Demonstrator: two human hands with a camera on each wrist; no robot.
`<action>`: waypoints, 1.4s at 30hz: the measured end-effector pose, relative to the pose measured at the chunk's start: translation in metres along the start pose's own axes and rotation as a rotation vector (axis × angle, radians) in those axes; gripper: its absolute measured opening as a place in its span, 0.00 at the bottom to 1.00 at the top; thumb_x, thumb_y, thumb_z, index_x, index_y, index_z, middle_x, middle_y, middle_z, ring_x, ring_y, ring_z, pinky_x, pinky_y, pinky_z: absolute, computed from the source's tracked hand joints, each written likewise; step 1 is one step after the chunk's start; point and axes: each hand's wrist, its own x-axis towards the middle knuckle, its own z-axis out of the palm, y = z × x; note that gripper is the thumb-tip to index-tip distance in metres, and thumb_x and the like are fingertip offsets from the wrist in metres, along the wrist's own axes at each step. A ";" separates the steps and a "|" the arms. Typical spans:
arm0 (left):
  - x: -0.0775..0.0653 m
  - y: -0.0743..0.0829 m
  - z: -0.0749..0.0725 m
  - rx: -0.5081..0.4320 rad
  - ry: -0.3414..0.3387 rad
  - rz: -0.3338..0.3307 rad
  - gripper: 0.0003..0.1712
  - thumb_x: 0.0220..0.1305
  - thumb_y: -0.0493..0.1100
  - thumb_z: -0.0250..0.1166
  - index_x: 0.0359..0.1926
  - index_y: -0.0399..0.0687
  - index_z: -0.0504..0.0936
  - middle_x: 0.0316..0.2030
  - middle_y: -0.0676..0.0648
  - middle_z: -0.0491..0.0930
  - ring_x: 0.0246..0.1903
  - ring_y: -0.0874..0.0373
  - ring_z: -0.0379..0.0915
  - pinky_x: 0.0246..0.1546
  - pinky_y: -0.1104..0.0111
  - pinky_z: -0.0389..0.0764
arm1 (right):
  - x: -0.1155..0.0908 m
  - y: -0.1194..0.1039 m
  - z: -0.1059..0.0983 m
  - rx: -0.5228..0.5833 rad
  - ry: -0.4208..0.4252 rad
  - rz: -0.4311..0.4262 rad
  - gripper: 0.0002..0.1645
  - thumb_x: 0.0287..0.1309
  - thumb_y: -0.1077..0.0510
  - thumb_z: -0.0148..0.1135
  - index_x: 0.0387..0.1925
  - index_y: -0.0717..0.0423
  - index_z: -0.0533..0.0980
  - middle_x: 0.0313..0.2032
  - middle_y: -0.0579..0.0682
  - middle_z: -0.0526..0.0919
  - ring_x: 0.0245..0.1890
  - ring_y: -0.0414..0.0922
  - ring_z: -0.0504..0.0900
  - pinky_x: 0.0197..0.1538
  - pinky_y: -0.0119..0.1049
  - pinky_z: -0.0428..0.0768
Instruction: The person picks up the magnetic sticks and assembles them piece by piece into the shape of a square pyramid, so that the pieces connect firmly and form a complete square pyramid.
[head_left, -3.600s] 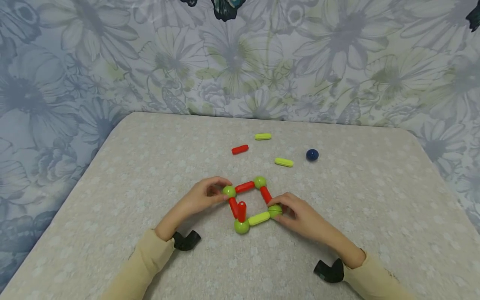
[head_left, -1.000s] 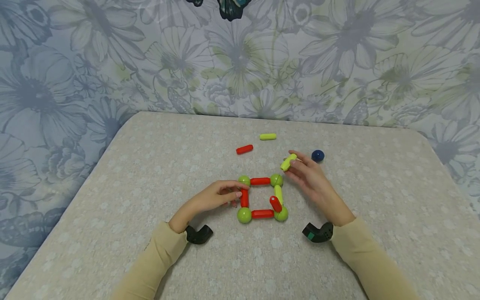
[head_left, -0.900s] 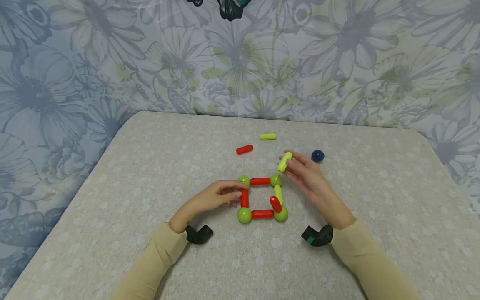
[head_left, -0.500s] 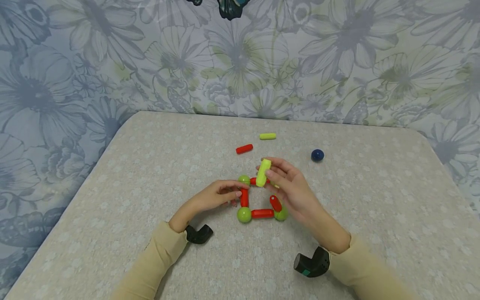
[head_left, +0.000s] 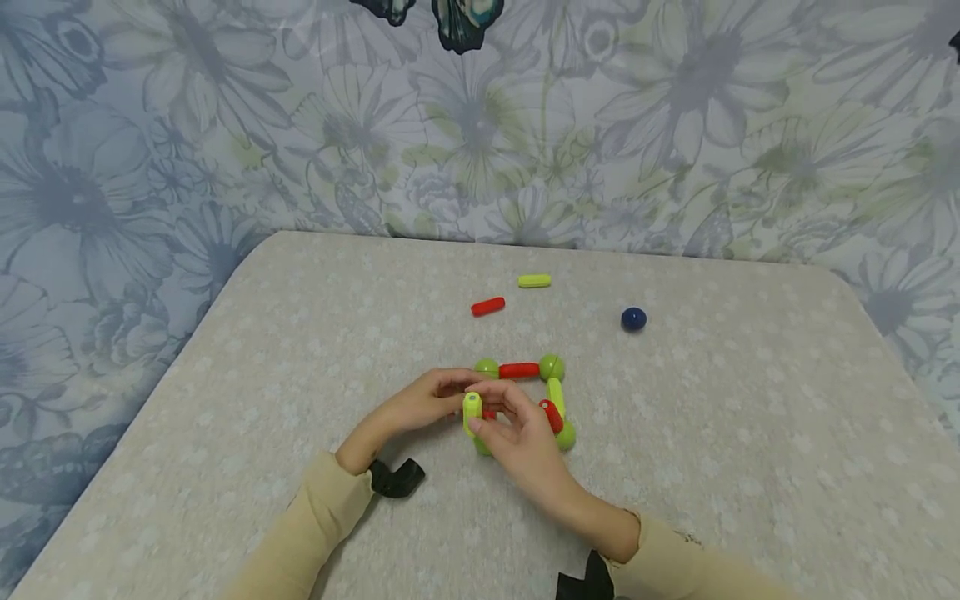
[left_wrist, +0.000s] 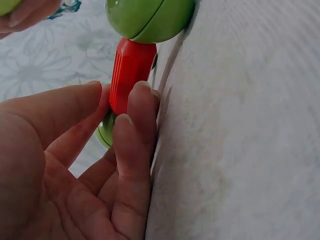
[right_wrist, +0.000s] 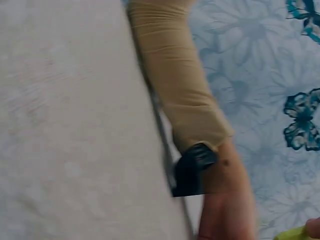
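A square of green balls and toy building rods lies on the table. Its back-left ball (head_left: 487, 367), back-right ball (head_left: 552, 367) and front-right ball (head_left: 567, 435) show, with a red back rod (head_left: 519, 371) and a yellow right rod (head_left: 555, 398). Another red rod (head_left: 551, 415) sticks up from the front-right corner. My left hand (head_left: 416, 410) holds the square's left red rod (left_wrist: 131, 70) between thumb and fingers, below a green ball (left_wrist: 150, 17). My right hand (head_left: 525, 442) pinches a loose yellow rod (head_left: 471, 412) upright above the front-left ball (head_left: 482, 448), hiding the front rod.
Farther back on the cloth-covered table (head_left: 720, 400) lie a red rod (head_left: 488, 307) and a yellow rod (head_left: 535, 282). A dark blue ball (head_left: 633, 318) sits to their right. Behind the table rises a flower-patterned wall (head_left: 480, 142).
The square has been turned, and my left hand has gone from a ball to its left rod. My right hand has picked up the yellow rod and carried it left and nearer over the square.
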 end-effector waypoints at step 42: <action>0.000 0.000 0.000 0.010 -0.004 -0.016 0.16 0.68 0.34 0.55 0.56 0.36 0.76 0.35 0.46 0.74 0.28 0.54 0.69 0.27 0.70 0.73 | -0.007 -0.009 -0.090 -0.527 0.089 -0.159 0.21 0.59 0.64 0.62 0.54 0.58 0.72 0.52 0.51 0.72 0.51 0.52 0.69 0.54 0.48 0.70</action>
